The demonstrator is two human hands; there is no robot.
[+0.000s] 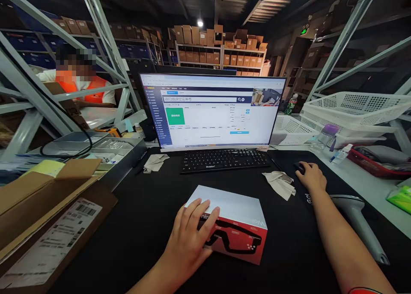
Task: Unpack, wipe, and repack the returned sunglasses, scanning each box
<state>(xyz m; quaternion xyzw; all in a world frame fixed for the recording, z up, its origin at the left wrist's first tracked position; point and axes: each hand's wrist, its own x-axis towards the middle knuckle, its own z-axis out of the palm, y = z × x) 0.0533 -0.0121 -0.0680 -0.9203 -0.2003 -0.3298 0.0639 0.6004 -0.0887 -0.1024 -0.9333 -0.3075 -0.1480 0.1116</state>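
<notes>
My left hand (191,227) grips the near left side of a red and white glasses box (237,240). Its fingers lie over the white top and the thumb is low on the red front, where dark wraparound glasses are printed. The box sits on the black desk mat (144,230). Over to the right, my right hand (311,176) is curled on a black computer mouse (300,169). A grey barcode scanner (359,225) lies beside my right forearm. Ahead stand a black keyboard (224,160) and a lit monitor (208,114).
An opened cardboard carton (105,200) with a shipping label is at the left. Crumpled cloths (281,185) lie near the keyboard. White baskets (353,108), a small bottle (342,152) and a red tray (379,161) are at the right. A person (80,86) in an orange vest sits beyond the metal frame.
</notes>
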